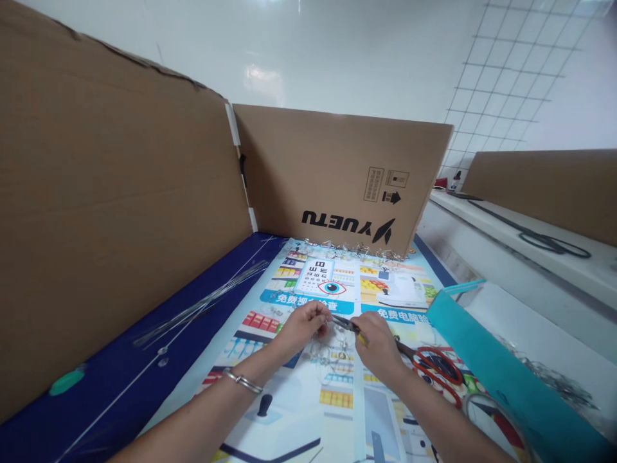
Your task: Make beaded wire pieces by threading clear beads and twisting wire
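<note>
My right hand (376, 341) is closed around a pair of pliers (346, 323), their dark jaws pointing left and a bit of yellow grip showing. The jaws reach up to the fingertips of my left hand (308, 323), which are pinched together; what lies between them is too small to make out. A silvery bangle circles my left wrist. Just below the two hands, small clear and wire-like pieces (332, 354) lie scattered on the printed poster sheet (294, 405). Scissors with red-orange handles (436, 370) rest beside my right forearm.
Tall cardboard panels (116, 193) stand at the left and back. A bundle of thin wires (207, 299) lies on the blue surface at left. Many small wire pieces line the back panel's foot. A teal-sided box (501, 366) with wire pieces stands at right, near a round container (496, 418).
</note>
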Demonstrator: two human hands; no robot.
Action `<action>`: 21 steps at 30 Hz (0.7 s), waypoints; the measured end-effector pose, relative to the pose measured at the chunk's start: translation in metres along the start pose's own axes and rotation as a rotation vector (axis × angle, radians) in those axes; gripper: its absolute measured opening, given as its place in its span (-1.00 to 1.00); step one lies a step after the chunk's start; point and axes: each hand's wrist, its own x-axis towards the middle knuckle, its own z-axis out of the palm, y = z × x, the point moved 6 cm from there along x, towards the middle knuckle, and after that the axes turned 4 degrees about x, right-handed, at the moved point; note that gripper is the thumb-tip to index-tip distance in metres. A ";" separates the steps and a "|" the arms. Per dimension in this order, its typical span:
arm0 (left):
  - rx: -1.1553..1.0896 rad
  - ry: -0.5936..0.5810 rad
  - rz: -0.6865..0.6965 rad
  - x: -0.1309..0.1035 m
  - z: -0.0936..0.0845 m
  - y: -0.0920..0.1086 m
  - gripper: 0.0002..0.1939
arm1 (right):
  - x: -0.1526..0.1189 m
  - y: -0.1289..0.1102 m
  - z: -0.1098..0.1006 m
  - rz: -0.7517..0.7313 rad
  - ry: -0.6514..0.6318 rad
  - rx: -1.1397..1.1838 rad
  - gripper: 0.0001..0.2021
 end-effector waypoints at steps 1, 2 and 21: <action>0.003 0.001 0.002 0.000 0.000 0.000 -0.87 | -0.001 -0.003 0.000 -0.018 -0.021 -0.029 -0.72; 0.005 0.003 0.002 -0.001 0.001 0.001 -0.87 | -0.001 -0.006 0.000 -0.035 -0.045 -0.059 -0.72; -0.123 -0.083 -0.031 -0.006 0.012 0.001 -0.80 | -0.001 -0.008 -0.001 -0.029 -0.063 -0.090 -0.92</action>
